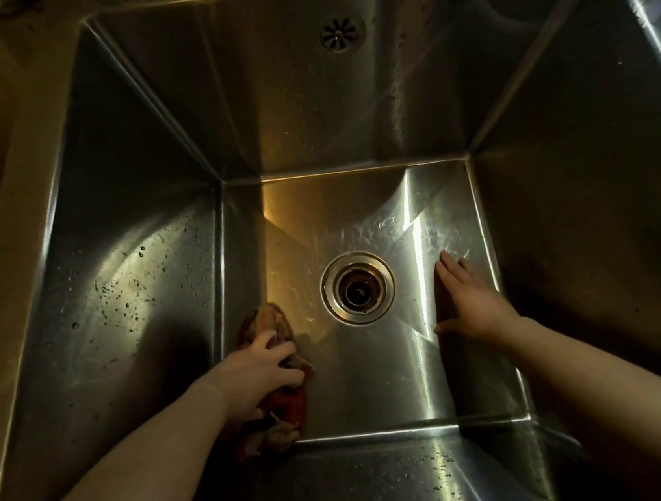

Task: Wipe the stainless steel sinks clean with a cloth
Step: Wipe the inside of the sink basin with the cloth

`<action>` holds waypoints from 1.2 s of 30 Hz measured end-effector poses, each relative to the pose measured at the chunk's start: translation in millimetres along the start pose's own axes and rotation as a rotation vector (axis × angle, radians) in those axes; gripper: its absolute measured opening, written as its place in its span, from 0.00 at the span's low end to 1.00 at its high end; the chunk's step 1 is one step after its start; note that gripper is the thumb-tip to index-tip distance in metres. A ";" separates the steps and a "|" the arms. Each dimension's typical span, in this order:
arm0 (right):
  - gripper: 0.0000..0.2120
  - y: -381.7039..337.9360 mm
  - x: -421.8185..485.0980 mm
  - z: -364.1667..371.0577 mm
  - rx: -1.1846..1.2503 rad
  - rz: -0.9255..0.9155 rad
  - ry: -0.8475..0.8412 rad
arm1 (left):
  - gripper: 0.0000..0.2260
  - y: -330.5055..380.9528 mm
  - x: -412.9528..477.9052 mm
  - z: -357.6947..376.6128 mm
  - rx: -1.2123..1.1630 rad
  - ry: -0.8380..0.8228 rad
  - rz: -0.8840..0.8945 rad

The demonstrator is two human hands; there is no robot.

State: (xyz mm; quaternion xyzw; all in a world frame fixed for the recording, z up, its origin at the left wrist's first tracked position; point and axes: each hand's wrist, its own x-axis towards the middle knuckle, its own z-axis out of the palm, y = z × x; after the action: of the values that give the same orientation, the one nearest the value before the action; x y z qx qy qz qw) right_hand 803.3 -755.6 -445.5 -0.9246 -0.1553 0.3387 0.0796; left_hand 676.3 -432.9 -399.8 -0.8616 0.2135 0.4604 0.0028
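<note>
1. The bunched red-and-tan cloth (269, 321) lies in the near-left corner of the sink (378, 393) floor, its long axis running near-to-far along the left wall.
2. The left hand (253, 378) reaches down, fingers (287, 352) curled, grasping the cloth's middle.
3. The right hand (468, 296) lies flat right of the drain (358, 287), fingers straight, released, pointing away.

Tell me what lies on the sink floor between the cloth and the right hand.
The head view shows the round drain between the cloth and the right hand; otherwise bare steel floor.
</note>
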 end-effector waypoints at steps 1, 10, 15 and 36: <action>0.52 -0.3 0.0 -0.4 0.001 0.000 -0.002 | 0.29 -2.9 -1.0 -1.6 -0.014 0.022 -0.039; 0.52 -1.1 -1.3 -2.5 0.000 -0.003 -0.008 | 0.29 -18.6 7.5 -21.0 -0.088 0.127 -0.217; 0.54 0.9 0.8 -5.8 -0.010 -0.022 -0.007 | 0.31 -31.5 23.6 -48.1 -0.066 0.199 -0.303; 0.56 -17.6 9.8 11.3 0.092 0.077 0.136 | 0.25 -88.4 57.9 -107.5 -0.026 0.333 -0.541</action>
State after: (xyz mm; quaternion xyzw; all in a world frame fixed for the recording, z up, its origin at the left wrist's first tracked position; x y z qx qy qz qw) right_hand 798.9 -735.3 -455.5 -0.9461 -0.0984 0.2847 0.1191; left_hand 822.3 -395.3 -400.7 -0.9507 -0.0317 0.2981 0.0791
